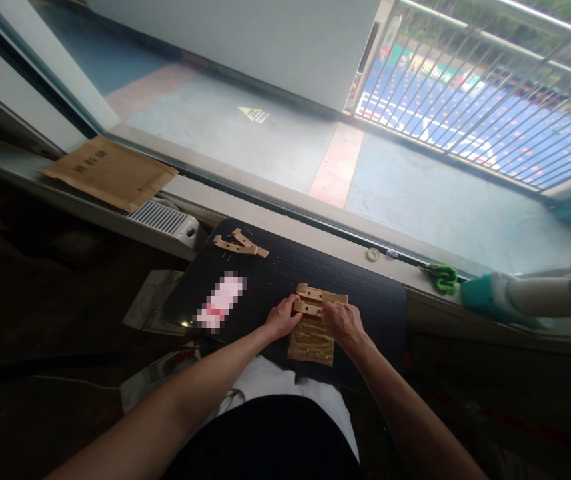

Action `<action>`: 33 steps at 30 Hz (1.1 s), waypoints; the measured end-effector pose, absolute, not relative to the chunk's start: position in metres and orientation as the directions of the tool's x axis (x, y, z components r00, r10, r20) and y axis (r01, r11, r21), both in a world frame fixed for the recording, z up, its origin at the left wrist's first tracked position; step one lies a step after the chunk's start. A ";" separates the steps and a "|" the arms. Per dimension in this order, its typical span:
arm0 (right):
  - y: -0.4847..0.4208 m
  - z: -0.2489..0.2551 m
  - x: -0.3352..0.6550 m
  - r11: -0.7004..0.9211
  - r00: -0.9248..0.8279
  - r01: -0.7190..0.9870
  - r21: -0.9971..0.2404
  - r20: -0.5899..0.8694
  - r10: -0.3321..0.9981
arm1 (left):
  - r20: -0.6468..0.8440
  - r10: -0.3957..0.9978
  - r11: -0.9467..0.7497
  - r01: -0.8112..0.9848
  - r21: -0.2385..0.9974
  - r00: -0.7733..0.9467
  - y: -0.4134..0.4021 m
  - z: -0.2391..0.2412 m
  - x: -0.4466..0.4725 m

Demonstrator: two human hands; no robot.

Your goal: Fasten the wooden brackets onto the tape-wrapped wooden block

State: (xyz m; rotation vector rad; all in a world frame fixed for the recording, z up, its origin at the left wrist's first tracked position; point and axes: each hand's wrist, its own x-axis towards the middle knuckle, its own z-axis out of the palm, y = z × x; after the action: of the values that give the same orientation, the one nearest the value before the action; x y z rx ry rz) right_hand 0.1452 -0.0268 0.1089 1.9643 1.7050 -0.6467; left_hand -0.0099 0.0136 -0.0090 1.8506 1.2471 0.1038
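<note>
My left hand (284, 318) is closed on the left end of a light wooden strip with dark holes (309, 309). Over the strip's right end, my right hand (344, 323) is curled with its fingers together; whether it also grips some small thing is hidden. A second, similar wooden piece (318, 294) lies just beyond. Beneath them is a flat brown block wrapped in shiny tape (310, 347), resting on the black table (365, 293). Farther left on the table, more holed wooden pieces (240, 246) lie at an angle to each other, with thin small bits near them.
A blurred pink item (219, 303) lies on the table's left side. Along the window sill are a tape roll (372, 255), green-handled scissors (443, 277) and a teal and white object (510, 297). A brown envelope (110, 172) rests on the radiator (163, 223).
</note>
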 end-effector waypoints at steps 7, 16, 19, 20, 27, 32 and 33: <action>-0.030 0.108 0.149 -0.201 0.204 0.977 0.071 -0.578 0.790 | -0.380 0.780 -0.111 0.707 0.698 0.498 0.014 -0.011 -0.011; -0.024 0.126 0.147 -0.029 0.044 0.999 0.035 -0.579 0.814 | -0.384 0.779 -0.106 0.706 0.700 0.497 0.014 -0.011 -0.011; -0.022 0.126 0.146 0.009 0.010 1.000 0.028 -0.609 0.793 | -0.392 0.778 -0.097 0.709 0.698 0.491 0.014 -0.009 -0.011; -0.022 0.125 0.146 0.016 0.003 1.000 0.025 -0.619 0.785 | -0.394 0.778 -0.094 0.710 0.698 0.490 0.014 -0.008 -0.011; -0.026 0.111 0.144 -0.039 0.065 0.998 0.053 -0.666 0.743 | -0.416 0.780 -0.063 0.720 0.691 0.468 0.014 -0.006 -0.009; -0.027 0.109 0.147 -0.137 0.165 0.986 0.094 -0.658 0.735 | -0.404 0.785 -0.067 0.712 0.699 0.470 0.013 -0.007 -0.010; -0.027 0.110 0.148 -0.146 0.172 0.985 0.093 -0.651 0.740 | -0.399 0.786 -0.070 0.710 0.701 0.472 0.014 -0.008 -0.010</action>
State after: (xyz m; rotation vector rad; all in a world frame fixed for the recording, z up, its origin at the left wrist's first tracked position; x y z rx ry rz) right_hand 0.1479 -0.0273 0.1098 1.9489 1.6224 -0.6368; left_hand -0.0097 0.0135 -0.0075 1.8051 1.2663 0.1048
